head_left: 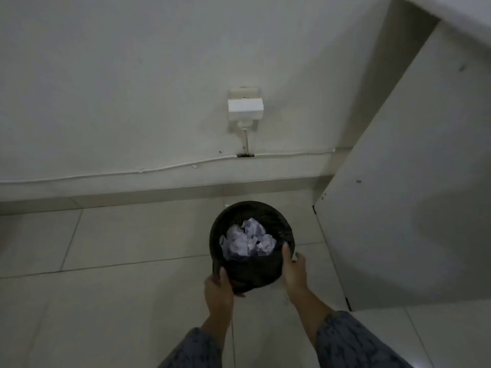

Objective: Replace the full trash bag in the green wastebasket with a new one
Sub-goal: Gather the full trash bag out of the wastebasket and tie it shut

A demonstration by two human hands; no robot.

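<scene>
A dark round mesh wastebasket (252,272) stands on the tiled floor near the wall, looking almost black in the dim light. Crumpled white paper (248,241) fills a thin liner bag inside it. My left hand (218,289) grips the near left rim, thumb over the edge. At the right rim, my right hand (293,269) holds on with its thumb hooked inside. Both patterned sleeves show at the bottom of the view.
A white wall socket box (245,108) with a cable (132,171) running along the wall sits above the basket. A white cabinet panel (411,195) stands close on the right. Pale floor tiles (119,248) spread to the left and front.
</scene>
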